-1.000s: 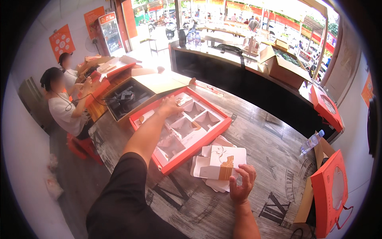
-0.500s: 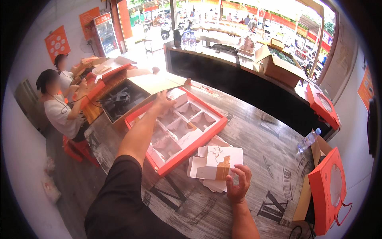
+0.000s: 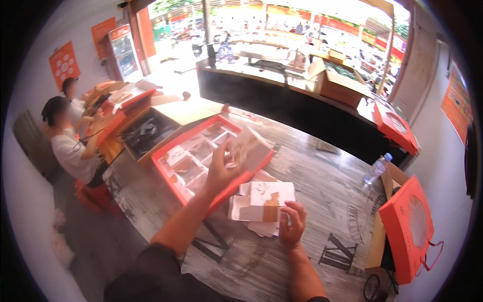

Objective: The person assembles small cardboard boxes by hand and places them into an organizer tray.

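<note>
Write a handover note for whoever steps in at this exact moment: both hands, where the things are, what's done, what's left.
Left hand: raised over the red tray, gripping a blurred, pale, flat piece; what it is cannot be told.
Right hand: resting on the table, fingers on the near edge of the white folded carton, which lies on more flat white cartons.
Red tray: open on the table in front, its compartments lined with white dividers; some seem to hold brownish items.
Done: dividers are in the tray.
Left: the piece in the left hand is not set down, and the white carton is still flat.

Dark sleeve, bare forearms, no gloves
</note>
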Demonstrator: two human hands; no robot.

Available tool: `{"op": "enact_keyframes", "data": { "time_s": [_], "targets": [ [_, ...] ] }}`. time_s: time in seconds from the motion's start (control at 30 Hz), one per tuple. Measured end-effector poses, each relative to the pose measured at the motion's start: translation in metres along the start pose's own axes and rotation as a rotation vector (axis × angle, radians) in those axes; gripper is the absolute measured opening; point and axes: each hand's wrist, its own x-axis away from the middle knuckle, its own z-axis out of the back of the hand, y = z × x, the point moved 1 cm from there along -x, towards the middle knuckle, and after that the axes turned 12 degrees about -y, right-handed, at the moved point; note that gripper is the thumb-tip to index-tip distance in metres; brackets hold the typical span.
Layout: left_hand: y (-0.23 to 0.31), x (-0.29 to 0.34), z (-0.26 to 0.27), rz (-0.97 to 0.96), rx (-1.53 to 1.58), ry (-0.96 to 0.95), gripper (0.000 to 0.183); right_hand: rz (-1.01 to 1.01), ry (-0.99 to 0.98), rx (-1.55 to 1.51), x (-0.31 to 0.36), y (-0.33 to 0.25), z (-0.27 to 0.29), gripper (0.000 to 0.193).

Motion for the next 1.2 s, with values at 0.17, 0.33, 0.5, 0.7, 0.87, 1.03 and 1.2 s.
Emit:
{"op": "enact_keyframes", "data": {
  "time_s": [0.17,0.33,0.5,0.7,0.87,1.03,1.2],
  "targets": [
    [0.044,0.065,-0.072,-0.046,-0.171,-0.03,0.092,-0.029,0.011,-0.237,0.004,-0.002,-0.004,0.032],
    [0.013,0.084,-0.082,-0.209,-0.236,-0.103,0.089,-0.068,0.05,-0.355,0.008,0.007,-0.012,0.055],
    [-0.013,0.086,-0.074,-0.167,0.23,-0.219,0.057,-0.093,0.004,-0.319,0.006,0.007,-0.01,0.049],
    [-0.034,0.094,-0.065,0.048,0.478,-0.215,0.027,-0.156,-0.074,-0.323,0.004,0.002,-0.006,0.042],
    [-0.029,0.089,-0.067,0.132,0.696,-0.298,0.037,-0.302,-0.101,-0.546,0.009,0.01,-0.009,0.046],
    [-0.021,0.09,-0.063,0.244,0.694,-0.322,0.039,-0.409,-0.135,-0.743,0.007,0.01,-0.007,0.056],
    [-0.02,0.088,-0.059,0.252,0.67,-0.311,0.038,-0.444,-0.18,-0.934,0.003,0.011,-0.003,0.064]
  ]
}}
